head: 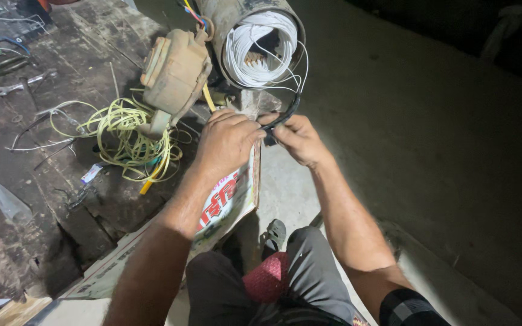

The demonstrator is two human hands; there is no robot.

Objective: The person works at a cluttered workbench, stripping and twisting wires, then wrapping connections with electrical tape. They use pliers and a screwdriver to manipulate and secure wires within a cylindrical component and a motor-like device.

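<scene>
White winding wire (260, 49) fills the open end of a grimy metal motor housing (237, 18) at the top of the view, with loose strands trailing off its right side. Just below it, both hands meet over a short black sleeve or cable (285, 115) that arcs up toward the windings. The left hand (228, 142) is curled, pinching one end of it; the right hand (300, 140) grips the other end. A beige end cover (175, 72) leans against the housing on the left, and a tangle of yellow-green wire (129, 136) lies beside it on the dark, dirty floor (43, 181). A printed cardboard sheet (228, 199) lies under the left forearm.
</scene>
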